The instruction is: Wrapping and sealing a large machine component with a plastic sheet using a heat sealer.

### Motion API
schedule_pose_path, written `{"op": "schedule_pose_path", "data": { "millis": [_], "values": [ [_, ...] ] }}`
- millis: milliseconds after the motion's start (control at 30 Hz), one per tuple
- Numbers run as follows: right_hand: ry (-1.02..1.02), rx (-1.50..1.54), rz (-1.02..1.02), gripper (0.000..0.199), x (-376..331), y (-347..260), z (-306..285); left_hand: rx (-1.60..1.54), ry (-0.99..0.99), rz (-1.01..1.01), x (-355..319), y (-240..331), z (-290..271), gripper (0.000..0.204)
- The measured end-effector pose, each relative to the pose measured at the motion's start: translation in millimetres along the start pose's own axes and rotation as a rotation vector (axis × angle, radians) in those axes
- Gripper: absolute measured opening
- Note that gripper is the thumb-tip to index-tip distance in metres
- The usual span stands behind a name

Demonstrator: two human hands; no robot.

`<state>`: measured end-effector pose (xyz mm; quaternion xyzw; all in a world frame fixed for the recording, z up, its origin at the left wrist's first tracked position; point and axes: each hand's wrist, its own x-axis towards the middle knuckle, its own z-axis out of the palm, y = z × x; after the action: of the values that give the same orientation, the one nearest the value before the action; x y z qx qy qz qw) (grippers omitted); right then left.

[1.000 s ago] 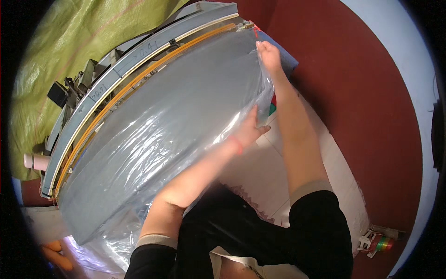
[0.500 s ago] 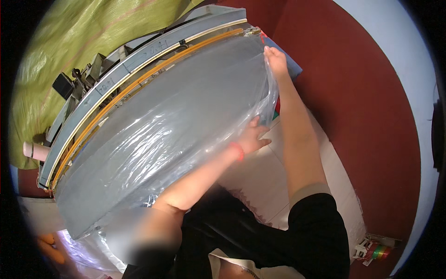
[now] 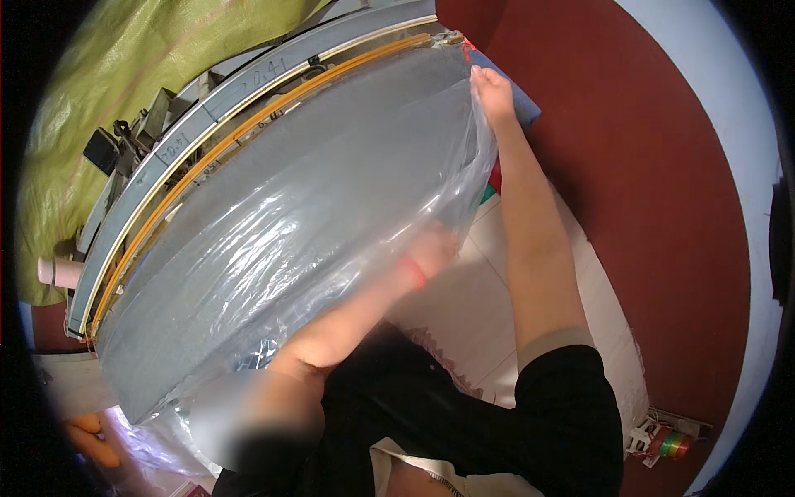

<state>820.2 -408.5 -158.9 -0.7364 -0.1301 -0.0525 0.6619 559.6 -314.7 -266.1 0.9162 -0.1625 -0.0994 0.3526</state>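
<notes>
A clear plastic sheet lies over a grey worktop, wrinkled and shiny toward the lower left. At the worktop's far right corner, my right hand pinches the sheet's edge, and a loose fold hangs down from it. My left hand, with a red band on its wrist, is at the sheet's near edge. Its fingers are smeared by motion, so their grip is unclear.
Beyond the worktop runs a grey metal rail with handwritten marks, next to an orange strip. A pink bottle stands at the far left. Yellow-green sheeting hangs behind. Rolls of coloured tape lie at lower right.
My left hand has drawn back slightly toward me, its spread fingers now blurred. My right hand keeps its pinch on the sheet, and the fold below it has shifted.
</notes>
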Motion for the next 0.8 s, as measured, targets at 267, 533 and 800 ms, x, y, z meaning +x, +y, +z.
{"op": "schedule_pose_path", "data": {
  "millis": [267,533,800],
  "values": [
    [0.001,0.048,0.029,0.029,2.9,3.0,-1.1,-0.555,0.069,-0.159,12.5,-10.6,32.2,0.054],
    [-0.049,0.040,0.042,0.028,1.0,1.6,-2.3,0.012,-0.204,0.208,-28.5,80.7,7.1,0.035],
    [0.003,-0.077,-0.066,0.027,1.1,1.8,-3.2,-0.793,-0.403,-0.056,-29.8,39.7,19.9,0.041]
  ]
}}
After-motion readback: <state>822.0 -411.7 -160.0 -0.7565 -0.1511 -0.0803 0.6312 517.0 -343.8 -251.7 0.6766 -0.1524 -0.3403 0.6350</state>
